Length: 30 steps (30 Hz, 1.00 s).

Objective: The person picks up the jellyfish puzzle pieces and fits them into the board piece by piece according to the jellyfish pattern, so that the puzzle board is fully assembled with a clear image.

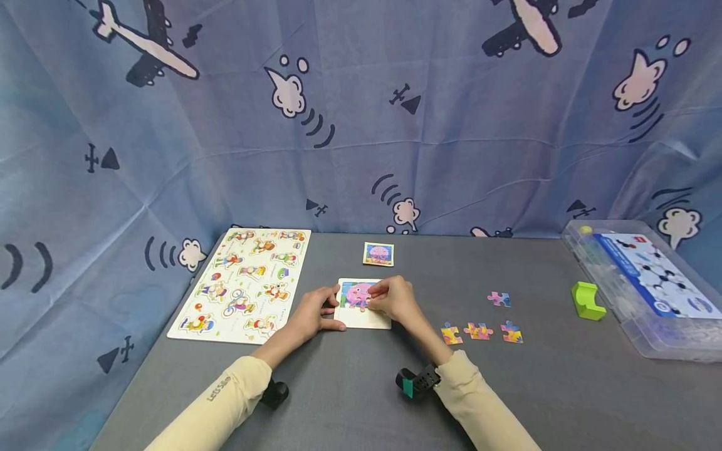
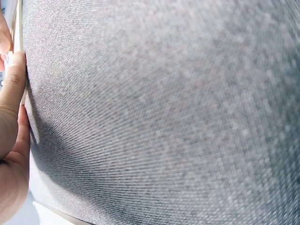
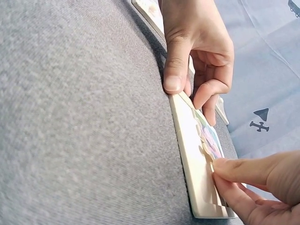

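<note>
A small white puzzle board (image 1: 361, 319) with a partly assembled pink picture (image 1: 356, 294) lies flat between the hands. My left hand (image 1: 310, 312) grips the board's left side, its thumb at the near corner and its other fingers bent along the edge. Over the board's right part, my right hand (image 1: 396, 299) pinches a puzzle piece (image 3: 209, 152) between thumb and forefinger, at the edge of the assembled picture; the fingers mostly hide it. Loose puzzle pieces (image 1: 478, 331) lie to the right, with a pink and blue piece (image 1: 499, 299) behind them.
Behind the board lies a small picture card (image 1: 378, 254) with a pink figure. A large white board (image 1: 242, 285) with cartoon figures lies at left. On the right are a green curved block (image 1: 588, 301) and a clear plastic case (image 1: 648, 282). A patterned curtain (image 1: 350, 175) hangs behind.
</note>
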Available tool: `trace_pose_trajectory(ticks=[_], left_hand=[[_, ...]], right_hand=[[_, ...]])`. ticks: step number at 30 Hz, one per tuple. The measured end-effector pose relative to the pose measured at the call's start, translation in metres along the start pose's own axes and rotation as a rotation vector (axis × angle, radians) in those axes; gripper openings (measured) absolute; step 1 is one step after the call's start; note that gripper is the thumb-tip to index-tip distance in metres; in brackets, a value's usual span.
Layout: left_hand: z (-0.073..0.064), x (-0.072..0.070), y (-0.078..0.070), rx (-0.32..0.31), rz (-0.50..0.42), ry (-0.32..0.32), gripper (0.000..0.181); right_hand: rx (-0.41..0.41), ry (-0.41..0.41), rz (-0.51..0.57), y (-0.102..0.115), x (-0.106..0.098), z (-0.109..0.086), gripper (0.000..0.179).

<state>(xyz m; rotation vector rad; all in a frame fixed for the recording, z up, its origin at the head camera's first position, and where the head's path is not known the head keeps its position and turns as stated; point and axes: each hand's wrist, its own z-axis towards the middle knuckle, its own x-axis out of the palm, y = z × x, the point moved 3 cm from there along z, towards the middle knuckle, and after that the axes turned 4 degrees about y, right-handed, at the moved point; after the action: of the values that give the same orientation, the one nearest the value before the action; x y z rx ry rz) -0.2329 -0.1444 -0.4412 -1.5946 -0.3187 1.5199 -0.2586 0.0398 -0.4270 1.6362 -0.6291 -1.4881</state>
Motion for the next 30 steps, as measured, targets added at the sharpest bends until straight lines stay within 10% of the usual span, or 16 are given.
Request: trace_pose_trajectory(ticks=[30], left_hand=[[0.0012, 0.0012, 0.0016, 0.012, 0.001, -0.011, 0.037]], right_hand=[[-0.011, 0.048, -0.103, 0.0023, 0.0001, 0.0014, 0.018]])
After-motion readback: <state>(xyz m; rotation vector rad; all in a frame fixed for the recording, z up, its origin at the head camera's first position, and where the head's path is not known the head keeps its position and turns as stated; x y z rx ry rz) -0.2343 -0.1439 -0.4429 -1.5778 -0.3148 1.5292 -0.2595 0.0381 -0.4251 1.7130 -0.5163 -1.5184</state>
